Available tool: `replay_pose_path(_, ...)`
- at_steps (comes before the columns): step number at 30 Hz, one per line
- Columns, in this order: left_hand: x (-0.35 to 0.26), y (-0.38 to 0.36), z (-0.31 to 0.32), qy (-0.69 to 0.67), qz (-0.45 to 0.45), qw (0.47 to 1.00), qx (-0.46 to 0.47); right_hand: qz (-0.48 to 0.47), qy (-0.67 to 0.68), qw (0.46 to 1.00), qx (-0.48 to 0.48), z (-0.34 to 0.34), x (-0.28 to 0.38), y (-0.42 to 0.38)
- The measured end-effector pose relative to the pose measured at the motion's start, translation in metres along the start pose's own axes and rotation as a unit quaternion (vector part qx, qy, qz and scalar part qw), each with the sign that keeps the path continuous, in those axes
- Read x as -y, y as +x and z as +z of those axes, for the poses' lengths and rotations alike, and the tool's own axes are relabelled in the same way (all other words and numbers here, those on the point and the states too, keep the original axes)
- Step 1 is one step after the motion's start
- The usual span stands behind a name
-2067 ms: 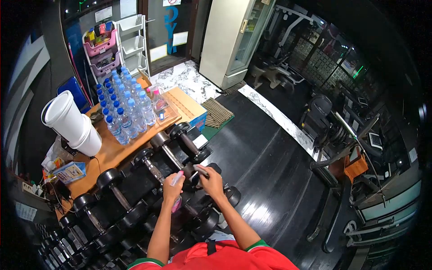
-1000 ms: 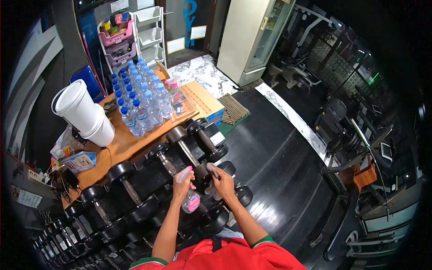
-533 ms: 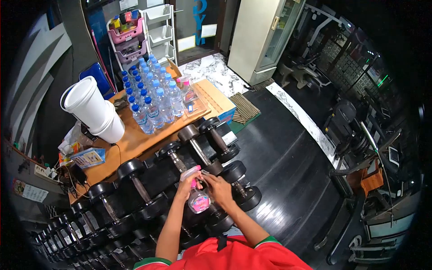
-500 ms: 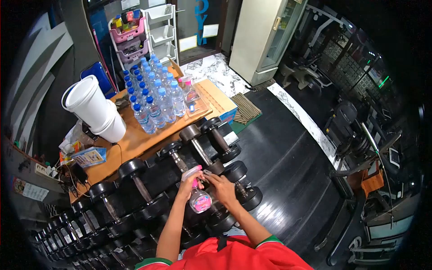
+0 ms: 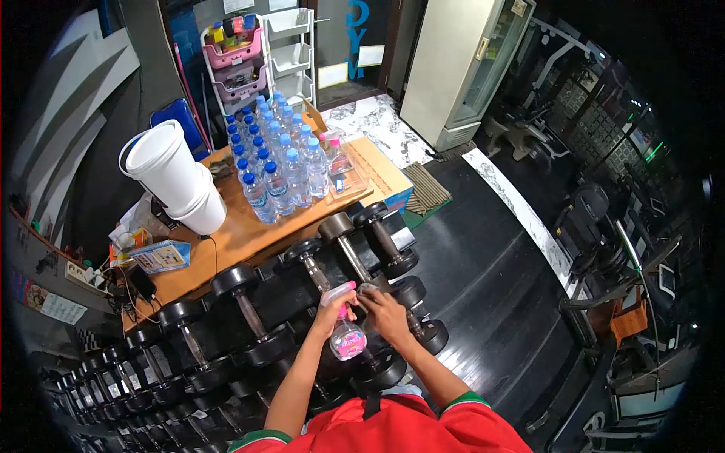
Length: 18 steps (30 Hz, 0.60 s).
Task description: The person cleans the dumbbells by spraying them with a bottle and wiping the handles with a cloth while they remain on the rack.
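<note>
My left hand (image 5: 330, 315) is wrapped round the neck of a clear spray bottle (image 5: 347, 341) with a pink spray head and a pink label. The bottle is held over the dumbbell rack, its nozzle pointing towards my right hand. My right hand (image 5: 387, 314) is just right of the spray head, fingers curled, with a small greyish thing at the fingertips that I cannot make out. Beneath and beyond both hands are black dumbbells with metal handles, such as the long-handled dumbbell (image 5: 352, 255) past my right fingertips.
Behind the rack, a wooden table (image 5: 226, 243) carries many water bottles (image 5: 276, 189), stacked white buckets (image 5: 162, 162) and a cardboard box (image 5: 377, 170). A glass-door fridge (image 5: 445, 75) stands at the back. Gym machines (image 5: 593, 219) line the right side. Black flooring (image 5: 483, 249) lies between.
The whole view has shifted, so the scene sits further right. My right fingers, more stretched out before, are now curled near the nozzle. The spray bottle stays in my left hand.
</note>
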<state>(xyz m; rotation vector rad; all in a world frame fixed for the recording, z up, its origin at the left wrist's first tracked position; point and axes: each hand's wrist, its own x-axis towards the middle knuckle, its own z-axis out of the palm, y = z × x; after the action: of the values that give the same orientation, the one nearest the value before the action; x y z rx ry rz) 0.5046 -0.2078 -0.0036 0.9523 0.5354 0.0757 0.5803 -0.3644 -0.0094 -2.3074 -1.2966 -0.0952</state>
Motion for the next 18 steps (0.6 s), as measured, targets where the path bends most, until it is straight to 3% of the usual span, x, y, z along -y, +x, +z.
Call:
replay_pose_path(6,0.002,0.001,-0.002,-0.022,0.005,1.000,0.008,-0.012,-0.060,0.997,0.056,0.001,-0.004,-0.005)
replay_pose_path(8,0.000,0.000,-0.001,-0.007,-0.006,1.000,0.006,-0.024,-0.039,0.999,-0.006,-0.002,-0.013,-0.007)
replay_pose_path(10,-0.001,0.001,-0.001,0.001,-0.009,1.000,0.008,0.030,-0.008,1.000,0.003,-0.014,-0.012,-0.008)
replay_pose_path(13,-0.004,-0.001,0.001,0.022,-0.015,1.000,0.014,0.173,0.087,0.967,-0.166,0.000,-0.026,-0.012)
replay_pose_path(14,-0.006,-0.002,0.002,0.038,-0.017,0.999,0.020,0.176,0.088,0.966,-0.166,0.006,-0.034,-0.015)
replay_pose_path(16,-0.005,-0.003,0.001,0.035,-0.021,0.999,0.018,0.412,0.223,0.875,-0.123,0.017,-0.056,-0.030)
replay_pose_path(17,-0.005,-0.002,0.002,0.032,-0.021,0.999,0.016,0.434,0.294,0.838,-0.150,0.049,-0.078,-0.046)
replay_pose_path(18,-0.005,-0.001,0.002,0.033,-0.023,0.999,0.016,0.436,0.293,0.837,-0.150,0.052,-0.077,-0.048)
